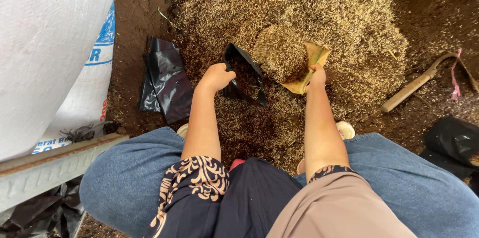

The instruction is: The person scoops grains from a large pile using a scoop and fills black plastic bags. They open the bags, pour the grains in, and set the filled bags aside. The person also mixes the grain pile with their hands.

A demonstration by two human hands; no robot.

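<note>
Two hands working in the head view: left hand point(217, 76) closed on the rim of a small black plastic bag point(243, 76), propping its mouth open over the ground; right hand point(316, 74) clenched around a yellowish scoop point(305, 71), tipping husk mix point(280, 51) at the bag mouth. Likely handling limp, light and slippery, so gripping at the rim. Looking glossy, crumpled, dark inside. Lying nearby: spare black bags point(167, 81), a wooden-handled tool point(416, 84).

Husk heap point(309, 13) on dirt ground point(134, 13)
</note>
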